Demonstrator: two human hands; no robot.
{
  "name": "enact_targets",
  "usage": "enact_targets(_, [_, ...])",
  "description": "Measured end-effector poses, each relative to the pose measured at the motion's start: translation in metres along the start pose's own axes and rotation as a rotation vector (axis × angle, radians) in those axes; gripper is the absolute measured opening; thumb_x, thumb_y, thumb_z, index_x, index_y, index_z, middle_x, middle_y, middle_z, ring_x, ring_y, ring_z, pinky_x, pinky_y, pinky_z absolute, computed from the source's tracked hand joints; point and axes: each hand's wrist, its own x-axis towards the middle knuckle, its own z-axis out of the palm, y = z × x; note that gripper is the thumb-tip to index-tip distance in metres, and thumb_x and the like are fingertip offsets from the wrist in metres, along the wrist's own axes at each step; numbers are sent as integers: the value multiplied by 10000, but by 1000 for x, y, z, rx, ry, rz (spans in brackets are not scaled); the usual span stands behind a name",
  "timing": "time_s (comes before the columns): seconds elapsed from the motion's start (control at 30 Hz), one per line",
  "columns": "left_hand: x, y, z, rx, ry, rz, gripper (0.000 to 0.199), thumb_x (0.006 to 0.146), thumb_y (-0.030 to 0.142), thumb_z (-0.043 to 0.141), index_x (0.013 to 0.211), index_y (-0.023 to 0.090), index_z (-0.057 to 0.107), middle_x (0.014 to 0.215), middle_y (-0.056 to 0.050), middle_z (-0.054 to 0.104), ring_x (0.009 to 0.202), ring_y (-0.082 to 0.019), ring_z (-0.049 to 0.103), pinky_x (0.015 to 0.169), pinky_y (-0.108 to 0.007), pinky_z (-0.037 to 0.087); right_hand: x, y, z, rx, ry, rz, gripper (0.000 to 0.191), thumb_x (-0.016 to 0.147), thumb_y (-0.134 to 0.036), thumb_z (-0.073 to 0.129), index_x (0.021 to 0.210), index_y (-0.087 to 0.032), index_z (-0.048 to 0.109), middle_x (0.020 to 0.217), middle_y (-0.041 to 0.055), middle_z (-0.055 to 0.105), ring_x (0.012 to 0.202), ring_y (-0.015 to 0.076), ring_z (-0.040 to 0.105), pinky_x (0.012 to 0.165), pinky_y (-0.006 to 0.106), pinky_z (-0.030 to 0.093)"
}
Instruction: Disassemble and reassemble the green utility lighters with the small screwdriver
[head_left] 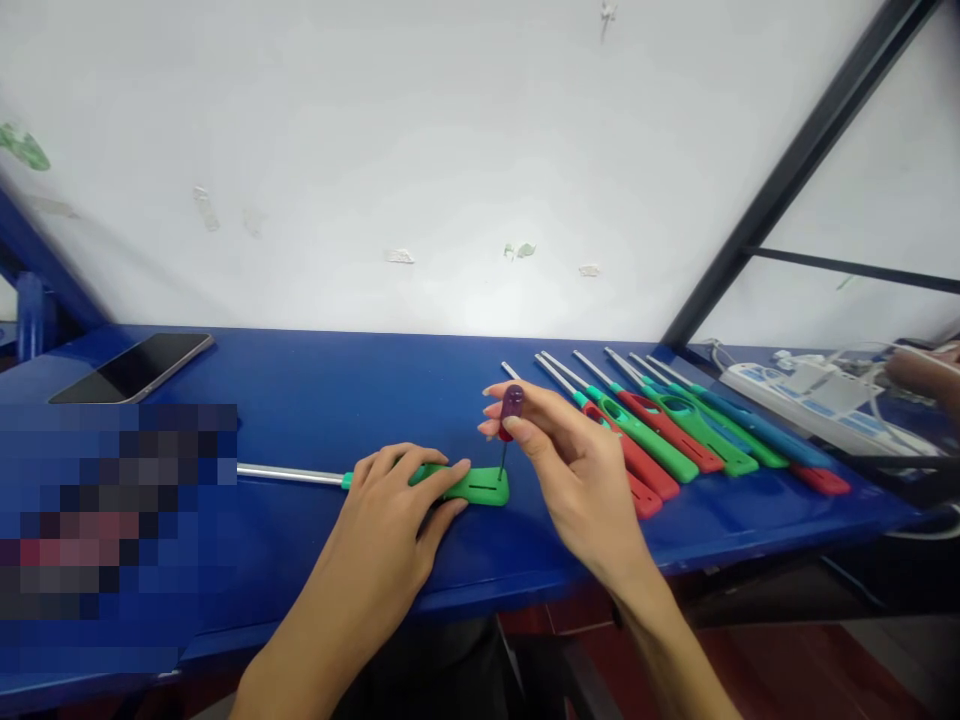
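A green lighter with a long metal tube lies flat on the blue table, its tube pointing left. My left hand is closed around its middle, fingers over the handle. Held between the thumb and fingers of my right hand is a small screwdriver with a dark purple and red handle. Its thin shaft points down, and the tip meets the right end of the green handle. Whether the tip sits in a hole is too small to tell.
Several red, green and blue lighters lie in a row at the right. Behind them are a white power strip and cables. A phone lies at the back left. A person's hand shows at the right edge.
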Motion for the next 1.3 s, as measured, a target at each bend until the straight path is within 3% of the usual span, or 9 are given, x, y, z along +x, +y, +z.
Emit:
enact_targets(0.33, [2, 0, -2, -17, -14, 17, 301, 998, 218, 670, 1281, 303, 729, 1209, -62, 732, 1140, -316, 637, 948, -542, 507, -1, -11, 6, -65, 159, -11, 173, 881, -231, 799, 1004, -262, 682, 939, -15, 700, 845, 149, 692, 761, 273, 609])
enact_targets(0.53, [0, -5, 2, -122, -87, 40, 427, 1060, 193, 524, 1435, 383, 596, 1394, -16, 688, 1349, -292, 585, 1147, -622, 434, 3, -12, -16, -120, 395, -180, 142, 935, -214, 733, 1065, -260, 699, 1032, 18, 753, 957, 183, 736, 876, 338, 614])
enact_targets(0.67, [-5, -4, 0, -136, -46, -50, 598, 1024, 199, 517, 1569, 409, 394, 1580, -40, 517, 1507, -315, 421, 1204, -662, 376, 4, 11, -23, -269, 173, -31, 127, 972, -255, 692, 1098, -246, 706, 1109, 49, 785, 1024, 211, 755, 948, 380, 604])
enact_targets(0.83, [-10, 0, -1, 10, 176, -166, 619, 923, 92, 478, 1487, 347, 487, 1549, -106, 444, 1527, -394, 317, 1168, -716, 362, -3, 32, -23, -596, -54, 0, 224, 1030, -230, 555, 1133, -228, 754, 1302, 120, 754, 1267, 295, 690, 1116, 545, 519])
enact_targets(0.97, [-13, 1, 2, 164, 251, -320, 564, 880, 76, 485, 1405, 268, 563, 1435, -164, 500, 1424, -441, 428, 1082, -739, 422, -13, 26, -18, -628, -155, -2, 260, 1043, -329, 573, 1236, -271, 738, 1439, 103, 675, 1390, 312, 596, 1177, 582, 468])
enact_targets(1.07, [-15, 1, 3, 182, 208, -332, 539, 895, 79, 461, 1399, 239, 568, 1334, -153, 579, 1317, -382, 557, 1142, -748, 385, -19, 20, -9, -644, -324, -41, 315, 1028, -331, 605, 1331, -326, 689, 1494, 52, 640, 1430, 297, 560, 1175, 533, 494])
enact_targets(1.13, [-17, 4, 1, 106, 126, -272, 654, 895, 61, 424, 1511, 277, 462, 1392, -128, 588, 1358, -332, 565, 1187, -681, 413, -22, 21, -5, -695, -421, -99, 379, 1008, -312, 626, 1385, -342, 657, 1464, 45, 664, 1366, 299, 620, 1113, 494, 561])
enact_targets(1.23, [-17, 10, -6, -16, 9, -265, 795, 901, 52, 392, 1625, 353, 262, 1570, -92, 505, 1432, -273, 542, 1088, -490, 590, -23, 34, -5, -779, -478, -189, 430, 971, -346, 670, 1401, -358, 655, 1310, 56, 743, 1119, 294, 758, 935, 421, 661])
enact_targets(1.3, [-15, 14, -9, -29, 4, -304, 750, 929, 68, 394, 1607, 376, 302, 1614, -85, 466, 1436, -274, 546, 1017, -435, 640, -26, 47, -6, -814, -454, -242, 433, 951, -387, 678, 1383, -370, 674, 1168, 65, 772, 903, 272, 796, 750, 356, 688])
